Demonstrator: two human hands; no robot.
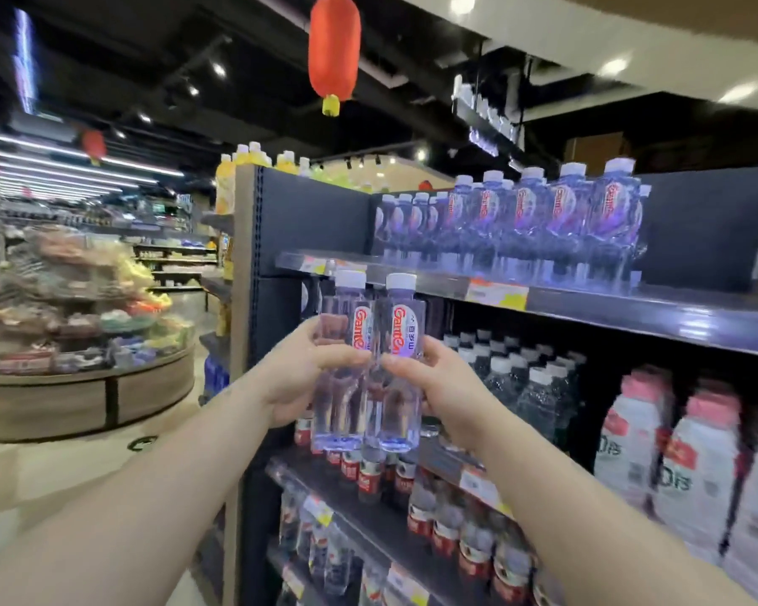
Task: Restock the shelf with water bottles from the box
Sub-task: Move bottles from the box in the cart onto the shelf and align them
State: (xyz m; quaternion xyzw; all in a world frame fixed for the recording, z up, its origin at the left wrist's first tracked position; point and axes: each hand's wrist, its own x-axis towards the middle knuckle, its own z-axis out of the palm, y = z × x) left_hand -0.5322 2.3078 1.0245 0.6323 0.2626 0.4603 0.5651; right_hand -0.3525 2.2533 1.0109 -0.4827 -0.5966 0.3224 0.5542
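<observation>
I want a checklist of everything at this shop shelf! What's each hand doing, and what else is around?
Surface: top shelf, dark, with bare space at its left end and at its right end.
Job's things: two clear water bottles with white caps, left bottle and right bottle, upright, side by side, held in front of the shelving; a row of matching bottles already stands on the top shelf. The box is not in view.
Clutter: nothing seen.
Grippers: left hand grips the left bottle; right hand grips the right bottle.
Cables: nothing seen.
Surroundings: white drink bottles with pink caps lower right, red lantern overhead, round display stand to the left.
</observation>
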